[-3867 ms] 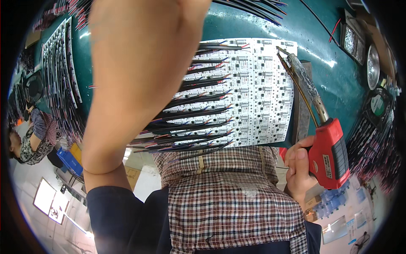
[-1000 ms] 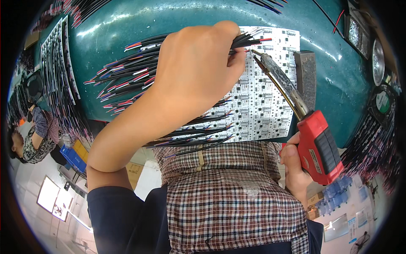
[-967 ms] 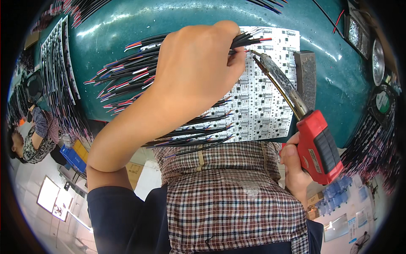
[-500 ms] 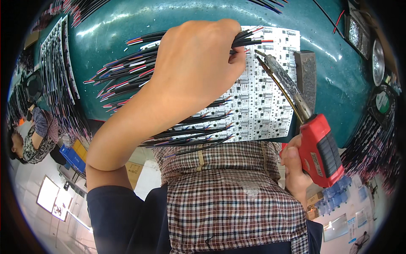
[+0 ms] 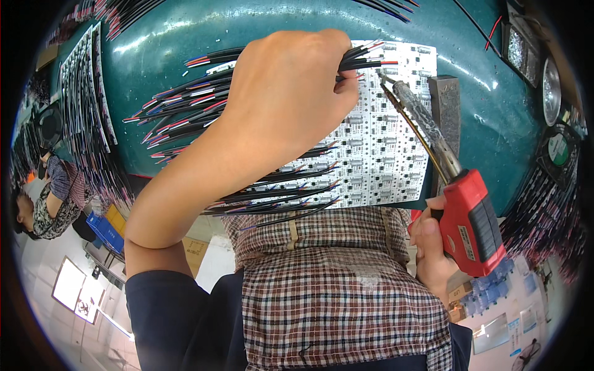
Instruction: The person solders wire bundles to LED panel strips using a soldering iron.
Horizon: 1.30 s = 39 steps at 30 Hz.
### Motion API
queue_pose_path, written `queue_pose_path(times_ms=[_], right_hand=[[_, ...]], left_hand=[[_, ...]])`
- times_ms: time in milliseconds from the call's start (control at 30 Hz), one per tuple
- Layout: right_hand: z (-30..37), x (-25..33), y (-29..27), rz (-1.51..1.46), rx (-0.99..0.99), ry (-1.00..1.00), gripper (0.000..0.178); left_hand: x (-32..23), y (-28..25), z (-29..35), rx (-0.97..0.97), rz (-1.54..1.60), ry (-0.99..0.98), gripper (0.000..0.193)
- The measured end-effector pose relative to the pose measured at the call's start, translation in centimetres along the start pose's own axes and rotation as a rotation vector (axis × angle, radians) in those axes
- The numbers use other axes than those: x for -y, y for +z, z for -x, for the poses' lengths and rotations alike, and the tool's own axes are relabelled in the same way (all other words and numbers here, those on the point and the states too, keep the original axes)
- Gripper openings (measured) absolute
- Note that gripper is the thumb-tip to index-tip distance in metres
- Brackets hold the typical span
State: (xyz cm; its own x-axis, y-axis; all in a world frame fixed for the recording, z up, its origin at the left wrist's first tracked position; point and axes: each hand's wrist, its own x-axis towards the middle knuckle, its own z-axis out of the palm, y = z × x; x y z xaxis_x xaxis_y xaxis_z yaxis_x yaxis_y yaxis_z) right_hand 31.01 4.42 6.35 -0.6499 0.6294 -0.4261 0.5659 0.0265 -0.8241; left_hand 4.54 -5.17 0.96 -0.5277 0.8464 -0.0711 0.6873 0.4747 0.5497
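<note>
A white panel of circuit boards point(image 5: 387, 154) lies on the green table, with rows of small dark and silver parts. Across its far part reaches my left hand point(image 5: 291, 93), its fingers closed around several black cables point(image 5: 371, 64) whose stripped ends show red, white and blue wires. My right hand point(image 5: 433, 250) is wrapped round the red and black grip of a soldering gun point(image 5: 473, 222). The gun's tip and its thin brass-coloured feed tube point at the panel just right of my left fingertips. My left hand hides where the cables are pinched.
Further black cables point(image 5: 179, 117) lie left of and across the panel. A grey block point(image 5: 446, 108) stands at its right edge. Cable bundles point(image 5: 541, 210) and a metal dish point(image 5: 552, 93) are at the right. Another person point(image 5: 52, 201) sits far left, near a cable-covered panel point(image 5: 86, 86).
The soldering gun has shifted slightly to the right, its tip a little farther from my left fingertips. My left hand stays nearly still on the cables.
</note>
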Motion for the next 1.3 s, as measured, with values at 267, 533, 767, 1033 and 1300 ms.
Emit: queue_pose_path(times_ms=[267,533,767,1033,1300], right_hand=[[-0.7,0.0,-1.1,0.190,0.255,-0.047,0.016],[0.2,0.5,0.3,0.105,0.094,0.118,0.016],[0.0,-1.2,-0.6,0.100,0.116,-0.156,0.016],[0.0,-0.5,0.5,-0.148,0.015,-0.078,0.012],[0.3,-0.8,1.2,-0.239,-0.123,-0.088,0.011]], left_hand=[[-0.1,-0.2,-0.2,0.018,0.047,-0.012,0.020],[-0.1,0.2,-0.2,-0.003,0.027,-0.012,0.020],[-0.2,0.0,-0.3,-0.009,0.023,-0.009,0.021],[0.0,0.0,0.0,-0.022,0.045,0.007,0.021],[0.2,-1.0,0.0,0.133,0.195,-0.081,0.025]])
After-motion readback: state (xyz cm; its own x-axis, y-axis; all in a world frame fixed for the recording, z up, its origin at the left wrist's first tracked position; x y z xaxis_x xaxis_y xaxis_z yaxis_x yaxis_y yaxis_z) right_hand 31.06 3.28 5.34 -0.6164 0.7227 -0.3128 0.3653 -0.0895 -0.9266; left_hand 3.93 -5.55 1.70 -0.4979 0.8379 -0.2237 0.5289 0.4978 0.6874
